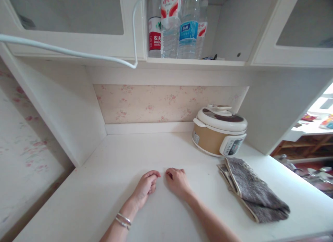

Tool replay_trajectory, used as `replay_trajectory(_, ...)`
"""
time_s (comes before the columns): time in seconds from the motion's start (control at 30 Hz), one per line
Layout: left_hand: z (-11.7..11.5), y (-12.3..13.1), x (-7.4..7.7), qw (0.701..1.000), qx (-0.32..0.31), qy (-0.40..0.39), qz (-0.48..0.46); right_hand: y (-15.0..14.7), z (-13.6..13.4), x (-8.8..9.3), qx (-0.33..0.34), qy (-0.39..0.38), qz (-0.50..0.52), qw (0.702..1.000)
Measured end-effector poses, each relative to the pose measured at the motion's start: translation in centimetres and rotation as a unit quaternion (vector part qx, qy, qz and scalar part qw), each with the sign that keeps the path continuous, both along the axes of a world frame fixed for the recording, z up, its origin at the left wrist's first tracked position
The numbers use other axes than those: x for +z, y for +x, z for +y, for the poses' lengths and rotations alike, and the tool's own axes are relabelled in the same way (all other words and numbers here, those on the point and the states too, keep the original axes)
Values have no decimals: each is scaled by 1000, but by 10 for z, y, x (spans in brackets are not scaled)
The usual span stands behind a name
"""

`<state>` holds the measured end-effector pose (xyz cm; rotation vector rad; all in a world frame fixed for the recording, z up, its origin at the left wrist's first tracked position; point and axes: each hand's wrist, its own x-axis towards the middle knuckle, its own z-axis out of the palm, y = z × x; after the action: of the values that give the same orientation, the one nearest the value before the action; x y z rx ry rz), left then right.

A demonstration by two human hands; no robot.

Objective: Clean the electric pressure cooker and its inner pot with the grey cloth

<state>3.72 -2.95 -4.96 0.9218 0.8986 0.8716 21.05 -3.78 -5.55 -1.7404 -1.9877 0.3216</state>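
My left hand (147, 188), with silver bangles (123, 221) on its wrist, rests on the white countertop (114, 158) with its fingers curled in. Close by on its right, my right hand (177, 181) lies palm down with fingers loosely curled under. A small gap separates the two hands, and no object shows in either. To the right of my right hand is a folded grey-brown towel (256, 190) with a light edge. Behind the towel stands a white and tan electric cooker (213, 134), its lid on and its control panel facing front right.
Overhead, an open cabinet shelf (195, 62) holds several plastic bottles (170, 37). A white cable (78, 53) hangs across the upper left. Side panels (59, 106) bound the counter niche. Glassy items (309, 174) sit beyond the counter's right edge.
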Motion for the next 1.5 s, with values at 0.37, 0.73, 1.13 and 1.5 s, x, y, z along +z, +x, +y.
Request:
replay_trajectory(0.37,-2,7,3,999,-4,-20,29,22,20,-12,-60,-30,312,948)
replay_trajectory(0.73,6,15,-3,999,16,-10,49,29,15,4,-67,2,413,908)
replay_trajectory(1.13,3,18,3,997,47,-29,56,25,11,-1,-11,-18,341,940)
replay_trajectory(1.5,0,14,4,998,23,-7,64,22,11,-7,3,-34,311,950)
